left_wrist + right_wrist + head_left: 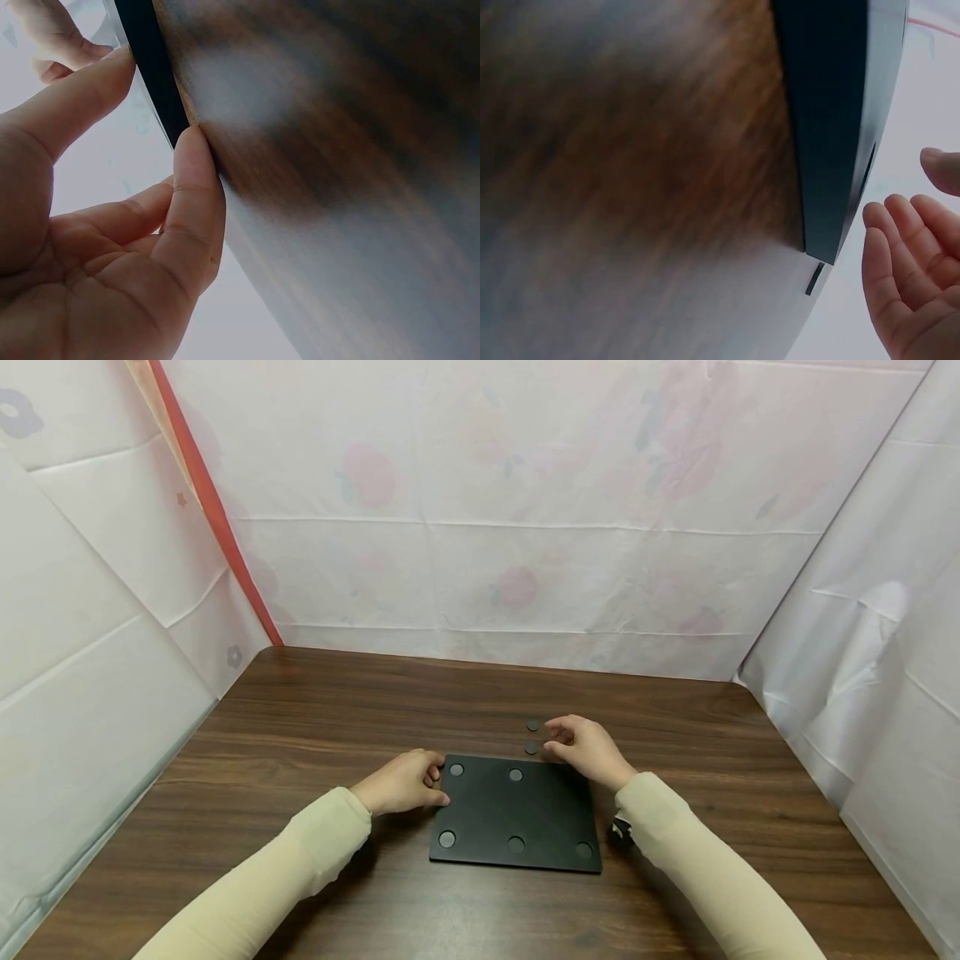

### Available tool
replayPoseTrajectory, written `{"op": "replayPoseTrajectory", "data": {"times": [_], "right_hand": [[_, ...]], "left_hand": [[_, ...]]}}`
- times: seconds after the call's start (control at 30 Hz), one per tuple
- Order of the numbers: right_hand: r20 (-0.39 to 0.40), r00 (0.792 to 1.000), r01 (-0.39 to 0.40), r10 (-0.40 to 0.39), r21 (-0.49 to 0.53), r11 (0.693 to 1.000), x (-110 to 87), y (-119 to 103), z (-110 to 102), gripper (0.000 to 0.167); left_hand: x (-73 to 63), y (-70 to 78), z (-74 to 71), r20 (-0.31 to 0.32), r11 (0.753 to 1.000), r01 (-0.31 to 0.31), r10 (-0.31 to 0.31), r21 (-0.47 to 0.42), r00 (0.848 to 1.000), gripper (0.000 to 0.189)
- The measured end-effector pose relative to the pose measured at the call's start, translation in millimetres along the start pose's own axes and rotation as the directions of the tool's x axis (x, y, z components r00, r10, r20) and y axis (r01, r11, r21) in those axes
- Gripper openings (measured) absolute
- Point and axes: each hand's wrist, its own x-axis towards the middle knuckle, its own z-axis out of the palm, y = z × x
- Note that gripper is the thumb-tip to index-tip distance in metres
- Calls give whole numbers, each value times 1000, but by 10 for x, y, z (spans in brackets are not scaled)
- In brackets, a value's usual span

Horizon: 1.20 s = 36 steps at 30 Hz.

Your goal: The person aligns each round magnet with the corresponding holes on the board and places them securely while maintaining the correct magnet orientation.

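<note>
A flat black rectangular board (495, 814) lies on the wooden table, with several round spots along its two long sides, some paler grey and some darker. Whether each is a hollow or a filled one I cannot tell. At the board's left edge my left hand (405, 781) holds on, thumb on the rim and a finger at the far corner (97, 247). Over the far right corner, which it hides, hovers my right hand (592, 752), thumb and fingers apart with nothing visible between them (922, 262). Just left of its fingertips lie two small dark discs (532, 726).
The brown wooden table (337, 710) extends around the board on all sides. White patterned cloth (480, 568) hangs behind it and at both sides, with a red strip (217, 518) at the back left. A dark object (620, 829) shows under the right cuff.
</note>
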Motion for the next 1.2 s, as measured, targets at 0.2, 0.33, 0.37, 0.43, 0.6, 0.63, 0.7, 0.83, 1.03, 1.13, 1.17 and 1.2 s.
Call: {"op": "replayPoseTrajectory", "data": {"times": [0.2,0.33,0.37,0.43,0.6,0.63,0.7,0.83,1.03,1.13,1.17,1.2], "right_hand": [[43,999,-19,20,-10,1000,41,-31,30,37],[77,996,-40,42,-27,999,58,-58,42,37],[84,995,-44,47,-35,998,64,-63,46,37],[97,994,-40,45,-55,998,73,-68,53,36],[119,992,-25,37,-96,995,94,-92,76,34],[119,992,-28,40,-101,994,100,-96,80,33],[124,992,-22,36,-116,993,112,-106,84,30],[137,990,-17,37,-138,990,153,-109,94,26],[141,990,13,12,-172,985,195,-101,119,23],[140,990,11,15,-180,984,205,-115,127,21],[141,990,9,17,-183,983,208,-119,132,21],[142,990,7,20,-184,983,210,-123,138,20]], "left_hand": [[5,2,2,2,1000,2,-2,1,1000,65],[3,-2,2,3,1000,1,-1,4,1000,65],[3,-2,2,3,1000,1,-1,4,1000,65],[3,-4,2,5,1000,1,-1,7,1000,65],[7,-10,1,7,1000,-3,2,14,1000,66],[8,-11,1,8,1000,-2,2,13,1000,66],[8,-13,0,10,1000,-1,1,10,1000,66],[8,-13,-5,13,1000,-2,2,7,1000,66],[6,-14,-12,15,1000,-4,4,12,1000,66],[7,-15,-12,16,1000,-1,1,10,1000,66],[7,-16,-11,16,1000,0,0,10,1000,66],[7,-16,-11,16,1000,2,-2,9,1000,66]]}}
